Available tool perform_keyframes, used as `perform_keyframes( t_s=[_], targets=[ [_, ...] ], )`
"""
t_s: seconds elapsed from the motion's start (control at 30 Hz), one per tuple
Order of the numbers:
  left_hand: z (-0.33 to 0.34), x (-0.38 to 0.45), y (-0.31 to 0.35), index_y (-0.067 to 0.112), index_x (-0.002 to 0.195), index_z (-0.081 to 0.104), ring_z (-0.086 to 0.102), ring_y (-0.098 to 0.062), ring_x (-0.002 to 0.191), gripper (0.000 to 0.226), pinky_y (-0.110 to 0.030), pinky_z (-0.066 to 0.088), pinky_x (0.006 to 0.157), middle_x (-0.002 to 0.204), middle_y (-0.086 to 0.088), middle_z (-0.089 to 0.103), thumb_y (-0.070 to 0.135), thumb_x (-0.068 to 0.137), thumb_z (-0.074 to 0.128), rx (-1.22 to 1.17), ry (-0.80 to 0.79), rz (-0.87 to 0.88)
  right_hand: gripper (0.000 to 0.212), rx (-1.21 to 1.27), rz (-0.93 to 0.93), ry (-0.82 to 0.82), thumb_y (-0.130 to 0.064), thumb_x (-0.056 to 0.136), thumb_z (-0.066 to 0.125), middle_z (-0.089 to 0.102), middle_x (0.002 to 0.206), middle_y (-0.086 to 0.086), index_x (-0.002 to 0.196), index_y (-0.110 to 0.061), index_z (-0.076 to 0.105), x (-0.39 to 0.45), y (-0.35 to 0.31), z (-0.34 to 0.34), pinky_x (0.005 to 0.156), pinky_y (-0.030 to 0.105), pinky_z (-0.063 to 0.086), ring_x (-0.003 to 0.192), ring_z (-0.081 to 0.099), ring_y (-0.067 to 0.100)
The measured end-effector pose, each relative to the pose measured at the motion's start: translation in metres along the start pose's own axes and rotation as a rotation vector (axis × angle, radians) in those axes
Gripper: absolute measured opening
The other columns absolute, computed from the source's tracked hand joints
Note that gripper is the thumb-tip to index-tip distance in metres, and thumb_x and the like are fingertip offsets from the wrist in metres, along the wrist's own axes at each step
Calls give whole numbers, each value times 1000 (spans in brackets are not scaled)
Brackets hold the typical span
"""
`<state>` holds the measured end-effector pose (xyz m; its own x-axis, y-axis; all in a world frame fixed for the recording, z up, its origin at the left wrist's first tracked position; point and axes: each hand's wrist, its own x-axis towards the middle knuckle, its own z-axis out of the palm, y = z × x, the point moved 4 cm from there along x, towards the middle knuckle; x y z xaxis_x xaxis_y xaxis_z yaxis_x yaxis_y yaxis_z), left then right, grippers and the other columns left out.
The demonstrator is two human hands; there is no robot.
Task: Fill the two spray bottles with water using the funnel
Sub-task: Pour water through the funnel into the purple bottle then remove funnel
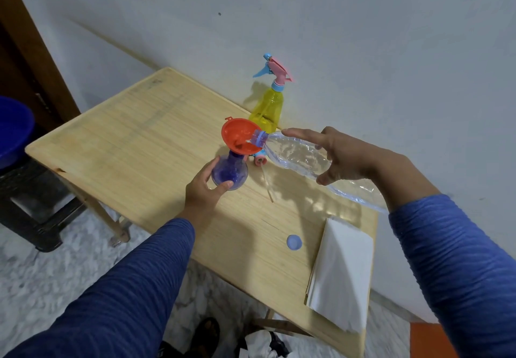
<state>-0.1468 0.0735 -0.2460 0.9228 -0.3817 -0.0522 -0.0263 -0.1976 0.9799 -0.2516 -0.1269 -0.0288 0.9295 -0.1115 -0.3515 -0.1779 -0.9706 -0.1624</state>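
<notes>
Right hand (343,156) grasps a clear water bottle (298,156) around its body, thumb under, fingers over the top. Bottle is tipped near horizontal, long axis running from lower right to upper left, its blue-ringed mouth pointing left and down into the bowl of the orange funnel (242,136). Bottle looks crumpled and clear; how much water is in it I cannot tell. Left hand (205,190) wraps the base of the blue spray bottle (230,172), thumb on the near side, fingers on the left side. That bottle stands upright on the bench (134,134), head off, funnel seated in its neck with the bowl tilted toward the camera.

Count: two spray bottles, one funnel, one water bottle. The yellow spray bottle (268,106) stands upright at the far bench edge near the wall, pink and blue trigger head on, nozzle pointing left. It sits just behind the funnel.

A detached pink spray head (259,159) with its dip tube lies on the bench between the blue bottle and the water bottle, partly hidden by both. A small blue cap (294,242) lies on the near part of the bench, beside a folded white cloth (342,274) at the right edge. Blue tub (14,131) at far left, off the bench.
</notes>
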Motion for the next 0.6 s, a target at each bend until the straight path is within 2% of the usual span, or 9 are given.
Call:
perform_keyframes(
  t_s=[0.2,0.3,0.4,0.47,0.53,0.6],
  targets=[
    [-1,-2,4,27,137,45,49,-8,123,67,-25,40,103,137,7,51,18,77,74,9,1,-8,111,92,-32,42,-10,68,79,43,107,6,127,-73,8,0,3,2,85,42,48,87,53,28],
    [-1,-2,3,29,136,46,49,-7,122,67,-26,41,103,136,8,52,19,76,74,12,2,-20,110,184,-76,127,-13,68,80,45,113,9,131,-69,9,-1,6,8,84,36,47,87,51,20],
    [-2,-1,4,32,134,47,50,-7,121,66,-28,43,102,135,9,53,20,75,75,16,1,-43,108,321,-138,271,-14,69,81,41,135,0,139,-57,11,0,8,14,84,26,48,95,49,14],
    [-3,-1,4,33,132,49,51,-7,120,65,-32,44,102,133,10,55,22,74,76,24,0,-60,107,412,-147,404,-13,69,81,36,136,-12,142,-48,12,-1,11,18,82,17,47,97,49,14],
    [-4,0,6,35,130,50,52,-6,118,64,-34,45,101,130,13,56,25,73,76,30,-5,-83,108,496,-116,551,-13,68,82,40,135,-7,141,-48,10,-3,17,23,78,6,43,95,51,15],
    [-5,0,7,37,128,51,53,-6,116,62,-34,46,99,125,15,58,28,72,75,50,-25,-94,109,567,-67,684,-12,68,83,39,141,2,139,-46,8,-6,24,29,78,2,40,97,52,15]
  ],
)
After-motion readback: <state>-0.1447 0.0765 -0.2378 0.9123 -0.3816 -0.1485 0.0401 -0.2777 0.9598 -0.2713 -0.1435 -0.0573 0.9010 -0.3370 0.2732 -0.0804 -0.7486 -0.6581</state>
